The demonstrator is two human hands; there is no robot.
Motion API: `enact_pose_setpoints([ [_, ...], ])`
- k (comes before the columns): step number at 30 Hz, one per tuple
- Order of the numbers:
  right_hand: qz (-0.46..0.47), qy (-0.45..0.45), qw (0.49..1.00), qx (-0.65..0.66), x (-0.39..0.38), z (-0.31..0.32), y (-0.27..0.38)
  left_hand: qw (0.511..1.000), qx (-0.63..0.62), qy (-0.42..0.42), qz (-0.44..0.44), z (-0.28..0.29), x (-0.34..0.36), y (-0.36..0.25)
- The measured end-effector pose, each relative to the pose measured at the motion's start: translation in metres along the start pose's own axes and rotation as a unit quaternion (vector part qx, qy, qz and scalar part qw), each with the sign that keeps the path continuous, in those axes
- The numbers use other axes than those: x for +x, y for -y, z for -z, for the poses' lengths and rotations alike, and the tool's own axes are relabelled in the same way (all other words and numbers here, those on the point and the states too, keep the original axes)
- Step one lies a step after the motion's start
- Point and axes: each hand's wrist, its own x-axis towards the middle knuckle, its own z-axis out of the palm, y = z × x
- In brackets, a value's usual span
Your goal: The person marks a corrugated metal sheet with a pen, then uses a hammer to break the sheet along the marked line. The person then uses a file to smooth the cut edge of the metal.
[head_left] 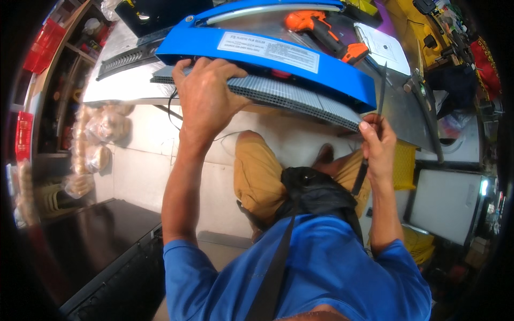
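Note:
A blue plastic film sealer point(187, 45) lies across the table, with a printed white label on its side. Against its near side, jutting over the table edge, is a stack of grey corrugated plastic sheets point(300, 99). My left hand point(206, 93) is closed over the left part of the stack, fingers on top and close to the sealer. At the right end of the stack, my right hand point(379, 142) pinches a thin black strip point(383, 88), which sticks up past the fingers and hangs below them. The thumb is beside the sheets' corner; whether it touches them I cannot tell.
An orange and black cordless drill point(316, 27) lies behind the sealer, near a white notepad point(383, 48). A black slotted bar point(131, 60) is at the left. Bagged round goods point(104, 125) stand on the floor. A dark tabletop point(96, 241) is at lower left.

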Motion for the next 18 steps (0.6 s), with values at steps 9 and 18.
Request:
enact_pose_setpoints([
  [9,0.004,0.007,1.000,0.017,0.0005,-0.0005,-0.0012,1.000,-0.001,-0.004,-0.001,-0.0002,0.0003,0.0006],
  [18,-0.001,0.006,1.000,-0.003,-0.0011,0.0013,-0.0037,1.000,0.004,-0.023,-0.009,-0.0033,-0.0045,0.0001],
])
